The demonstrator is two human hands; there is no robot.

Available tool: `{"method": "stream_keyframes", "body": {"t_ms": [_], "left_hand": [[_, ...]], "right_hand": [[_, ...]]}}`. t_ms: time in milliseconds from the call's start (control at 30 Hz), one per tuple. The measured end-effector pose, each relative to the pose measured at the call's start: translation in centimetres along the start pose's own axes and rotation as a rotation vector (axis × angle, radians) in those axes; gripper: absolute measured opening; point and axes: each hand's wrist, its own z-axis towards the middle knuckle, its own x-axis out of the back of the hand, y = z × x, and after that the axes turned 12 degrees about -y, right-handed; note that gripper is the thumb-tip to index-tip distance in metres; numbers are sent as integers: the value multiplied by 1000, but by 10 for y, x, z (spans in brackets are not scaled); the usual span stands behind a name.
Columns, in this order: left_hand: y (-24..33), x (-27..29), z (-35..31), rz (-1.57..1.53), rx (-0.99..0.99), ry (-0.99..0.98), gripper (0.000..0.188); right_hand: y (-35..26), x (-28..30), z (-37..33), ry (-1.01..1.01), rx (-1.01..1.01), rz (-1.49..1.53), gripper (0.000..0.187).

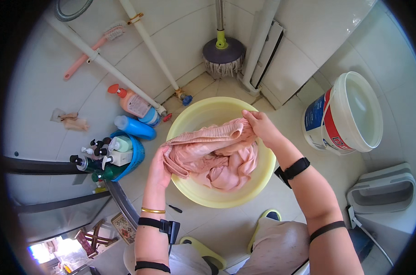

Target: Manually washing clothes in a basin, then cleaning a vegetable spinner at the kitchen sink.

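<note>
A wet pink garment [231, 172] with a wide ribbed band is bunched up in a round pale-yellow basin [207, 202] on the floor. My left hand [158, 168] grips the garment at the left end of the band, with its fingers partly hidden by the cloth. At the other end, above the basin's far right part, my right hand [263, 127] pinches the cloth near the band. The band is stretched between both hands, above the rest of the garment, which lies in folds inside the basin.
A white bucket [311, 123] stands at the right, near a grey-white plastic step stool [382, 190]. To the left are a blue basket [135, 158] of bottles and a blue bottle [135, 127]. A mop [224, 52] leans in the far corner by white pipes [153, 46].
</note>
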Motion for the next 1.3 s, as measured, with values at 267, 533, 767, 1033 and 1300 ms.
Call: {"method": "stream_keyframes", "body": {"t_ms": [267,533,767,1033,1300], "left_hand": [[-33,-29,19,795,-187,-181,73],[-17,-63,29,630,-129,-210,43],[11,-66,14,113,-231,-126,59],[25,-48,-7,158,-248,-158,53],[-4,-31,-18,555,-249,5,53]], "right_hand": [[-46,-5,-4,-465,-209,725,45],[-64,-27,-18,-761,77,413,38],[12,-43,-19,-587,268,-114,22],[-45,-9,-31,-569,223,254,23],[-39,-7,-31,-451,112,43,33]]}}
